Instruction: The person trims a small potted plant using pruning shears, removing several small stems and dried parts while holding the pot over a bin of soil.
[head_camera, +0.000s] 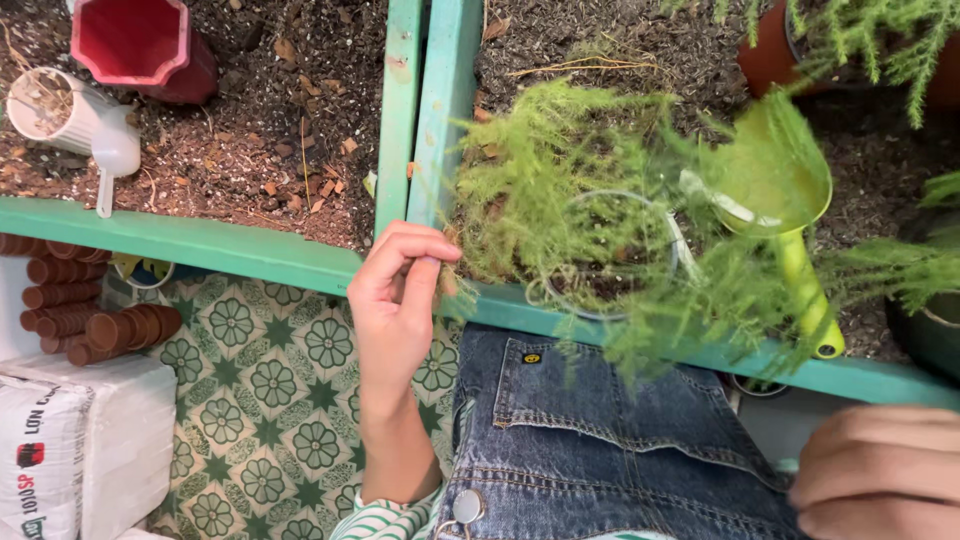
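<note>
The left hand (392, 300) is raised in front of the teal wooden edge (250, 252) of the planting bed, its fingers (425, 245) curled and drawn together, the tips pinching the outermost fronds of a feathery green fern (540, 170). The fern spreads to the right of those fingers and stands in a clear plastic pot (610, 255) that rests on the bed's edge and the dark soil (300, 110) behind it. Just right of the pot, beyond the fronds, a yellow-green scoop (785, 190) lies with its bowl on the soil and its handle hanging over the teal edge.

The right hand (880, 470) sits low at the picture's right corner, well apart from the fern, fingers folded loosely together; whether it holds anything cannot be told. Between the two hands lies a denim bib (600, 430).

Up and to the left of the left fingers, a teal divider (402, 100) splits the bed. Farther left on the soil are a red pot (140, 45), a white pot (50, 105) on its side and a white scoop (115, 155). Below the edge, left of the wrist, stacked brown pots (90, 320) lie on a green patterned floor (260, 400) beside a white sack (90, 440).
</note>
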